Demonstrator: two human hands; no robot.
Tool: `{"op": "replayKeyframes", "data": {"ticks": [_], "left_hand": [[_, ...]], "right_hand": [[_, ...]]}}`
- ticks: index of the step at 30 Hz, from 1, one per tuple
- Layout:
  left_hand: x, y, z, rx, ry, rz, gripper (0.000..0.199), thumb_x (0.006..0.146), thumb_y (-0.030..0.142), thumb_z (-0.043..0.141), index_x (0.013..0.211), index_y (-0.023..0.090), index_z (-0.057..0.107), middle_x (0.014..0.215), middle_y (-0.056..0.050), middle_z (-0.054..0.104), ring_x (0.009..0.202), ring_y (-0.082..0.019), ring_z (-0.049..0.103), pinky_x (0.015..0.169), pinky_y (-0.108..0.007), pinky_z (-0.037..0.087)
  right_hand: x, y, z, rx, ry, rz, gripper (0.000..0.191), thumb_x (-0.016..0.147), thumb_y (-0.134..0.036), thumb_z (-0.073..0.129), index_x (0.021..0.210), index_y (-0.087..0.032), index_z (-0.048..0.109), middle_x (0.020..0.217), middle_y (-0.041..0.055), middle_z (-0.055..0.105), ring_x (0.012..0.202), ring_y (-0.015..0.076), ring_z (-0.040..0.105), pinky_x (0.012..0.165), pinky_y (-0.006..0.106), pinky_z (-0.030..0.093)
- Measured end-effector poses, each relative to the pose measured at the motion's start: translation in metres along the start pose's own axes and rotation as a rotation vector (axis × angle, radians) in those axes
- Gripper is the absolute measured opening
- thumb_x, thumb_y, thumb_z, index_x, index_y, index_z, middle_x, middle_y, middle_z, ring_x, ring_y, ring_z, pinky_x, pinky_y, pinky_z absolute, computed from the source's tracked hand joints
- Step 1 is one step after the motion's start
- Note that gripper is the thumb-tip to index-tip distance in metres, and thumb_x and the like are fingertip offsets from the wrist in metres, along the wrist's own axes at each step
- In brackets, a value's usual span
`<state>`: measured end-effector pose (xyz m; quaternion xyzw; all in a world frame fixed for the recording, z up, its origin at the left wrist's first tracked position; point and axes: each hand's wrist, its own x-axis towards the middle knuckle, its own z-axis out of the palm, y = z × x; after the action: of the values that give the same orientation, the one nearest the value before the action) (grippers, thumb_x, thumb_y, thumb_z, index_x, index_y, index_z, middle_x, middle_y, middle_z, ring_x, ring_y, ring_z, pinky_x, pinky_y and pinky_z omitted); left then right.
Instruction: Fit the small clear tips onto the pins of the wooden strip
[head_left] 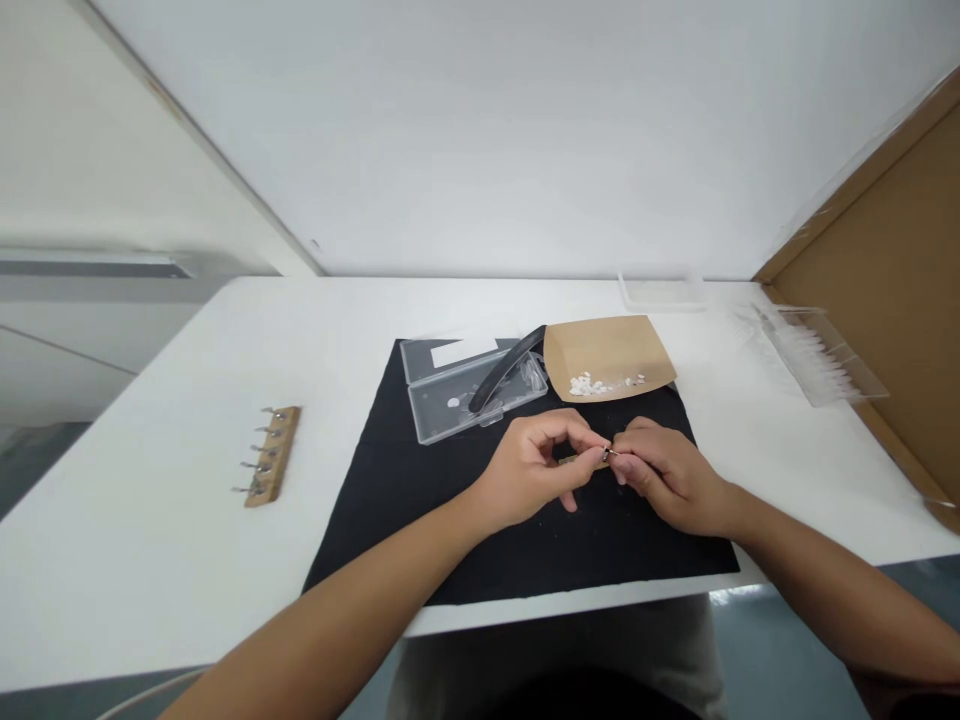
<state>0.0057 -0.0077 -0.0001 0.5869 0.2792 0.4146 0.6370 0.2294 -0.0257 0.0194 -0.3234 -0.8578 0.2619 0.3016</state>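
Over the black cloth [480, 540], my two hands meet fingertip to fingertip. My left hand [541, 465] pinches a small dark, shiny piece [606, 455] between thumb and forefinger. Touching it from the other side, my right hand [667, 472] is closed on a thin metallic stem [614, 453] that runs out of the piece. The fingers cover most of both, so their exact kind cannot be told. Part of a light brown strip [594, 464] shows beneath the left fingers. Just behind the hands is a brown paper tray [615, 345] with small white pieces [589, 385] in it.
An open clear plastic case [433, 418] lies behind my left hand, with a black curved strip [504, 372] across it. Farther left is a wooden block [277, 455] bearing several metal clips. A clear tray [817, 360] of pale slender pieces stands right, near a cardboard panel [885, 270].
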Motion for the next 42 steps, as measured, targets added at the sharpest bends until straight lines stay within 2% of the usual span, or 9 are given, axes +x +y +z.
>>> {"op": "replayKeyframes", "data": {"ticks": [4, 7, 10, 13, 20, 23, 28, 31, 42], "left_hand": [[0.002, 0.003, -0.005, 0.164, -0.025, 0.125, 0.017, 0.094, 0.029, 0.078, 0.101, 0.013, 0.079, 0.099, -0.007, 0.061, 0.069, -0.010, 0.067, 0.043, -0.016, 0.062], [0.001, 0.006, -0.008, 0.173, -0.094, 0.133, 0.016, 0.096, 0.027, 0.074, 0.102, 0.013, 0.079, 0.102, -0.007, 0.061, 0.068, -0.009, 0.067, 0.044, -0.016, 0.063], [0.000, 0.009, -0.008, 0.188, -0.094, 0.139, 0.016, 0.098, 0.028, 0.073, 0.103, 0.013, 0.078, 0.103, -0.008, 0.062, 0.068, -0.009, 0.067, 0.045, -0.016, 0.062], [-0.002, 0.011, -0.007, 0.258, -0.063, 0.210, 0.014, 0.097, 0.025, 0.073, 0.103, 0.013, 0.079, 0.100, -0.009, 0.065, 0.067, -0.009, 0.066, 0.044, -0.013, 0.059], [-0.002, 0.013, -0.004, 0.511, -0.015, 0.544, 0.013, 0.095, 0.009, 0.070, 0.105, 0.014, 0.077, 0.094, -0.009, 0.072, 0.077, -0.012, 0.068, 0.052, -0.014, 0.057], [-0.001, 0.012, -0.004, 0.586, 0.013, 0.608, 0.014, 0.094, 0.007, 0.070, 0.105, 0.013, 0.075, 0.093, -0.009, 0.071, 0.078, -0.012, 0.068, 0.053, -0.015, 0.057], [0.000, 0.011, -0.007, 0.759, 0.016, 0.716, 0.016, 0.094, 0.007, 0.068, 0.107, 0.015, 0.072, 0.094, -0.009, 0.073, 0.087, -0.018, 0.071, 0.067, -0.025, 0.062], [0.001, 0.013, -0.009, 0.825, 0.009, 0.746, 0.015, 0.097, 0.009, 0.067, 0.109, 0.016, 0.071, 0.094, -0.008, 0.074, 0.090, -0.019, 0.071, 0.078, -0.033, 0.063], [0.000, 0.006, -0.011, 0.933, 0.017, 0.760, 0.015, 0.099, 0.010, 0.065, 0.112, 0.016, 0.067, 0.095, -0.009, 0.075, 0.091, -0.020, 0.072, 0.078, -0.034, 0.064]], "right_hand": [[-0.001, 0.007, 0.000, -0.167, 0.050, -0.162, 0.031, 0.114, -0.028, 0.040, 0.088, -0.022, 0.056, 0.075, -0.0016, 0.064, 0.067, 0.0148, 0.054, 0.077, 0.034, 0.038], [-0.001, 0.006, -0.002, -0.219, 0.067, -0.199, 0.026, 0.112, -0.025, 0.043, 0.091, -0.022, 0.058, 0.074, -0.0017, 0.064, 0.067, 0.0153, 0.054, 0.077, 0.035, 0.038], [0.000, 0.003, -0.003, -0.326, 0.107, -0.233, 0.021, 0.111, -0.024, 0.047, 0.095, -0.021, 0.061, 0.076, -0.0006, 0.066, 0.068, 0.0159, 0.055, 0.075, 0.035, 0.036], [-0.001, 0.001, -0.003, -0.385, 0.120, -0.226, 0.020, 0.110, -0.023, 0.050, 0.095, -0.020, 0.063, 0.075, -0.0005, 0.066, 0.068, 0.0155, 0.056, 0.074, 0.034, 0.036], [-0.004, 0.001, -0.002, -0.505, 0.121, -0.225, 0.019, 0.109, -0.022, 0.055, 0.093, -0.018, 0.065, 0.072, -0.0013, 0.062, 0.065, 0.0140, 0.054, 0.067, 0.031, 0.035], [-0.003, 0.000, -0.002, -0.571, 0.122, -0.225, 0.022, 0.109, -0.022, 0.055, 0.090, -0.019, 0.065, 0.072, -0.0014, 0.064, 0.066, 0.0135, 0.054, 0.068, 0.032, 0.035], [-0.002, -0.001, -0.002, -0.628, 0.111, -0.204, 0.023, 0.109, -0.023, 0.055, 0.088, -0.019, 0.065, 0.071, -0.0018, 0.063, 0.065, 0.0132, 0.053, 0.068, 0.033, 0.034], [-0.002, -0.001, -0.001, -0.633, 0.117, -0.196, 0.023, 0.110, -0.023, 0.055, 0.089, -0.019, 0.065, 0.071, -0.0020, 0.063, 0.066, 0.0130, 0.053, 0.068, 0.033, 0.033], [-0.001, 0.000, -0.001, -0.655, 0.122, -0.191, 0.025, 0.111, -0.025, 0.055, 0.089, -0.019, 0.065, 0.071, -0.0024, 0.065, 0.064, 0.0125, 0.053, 0.068, 0.033, 0.032]]}}
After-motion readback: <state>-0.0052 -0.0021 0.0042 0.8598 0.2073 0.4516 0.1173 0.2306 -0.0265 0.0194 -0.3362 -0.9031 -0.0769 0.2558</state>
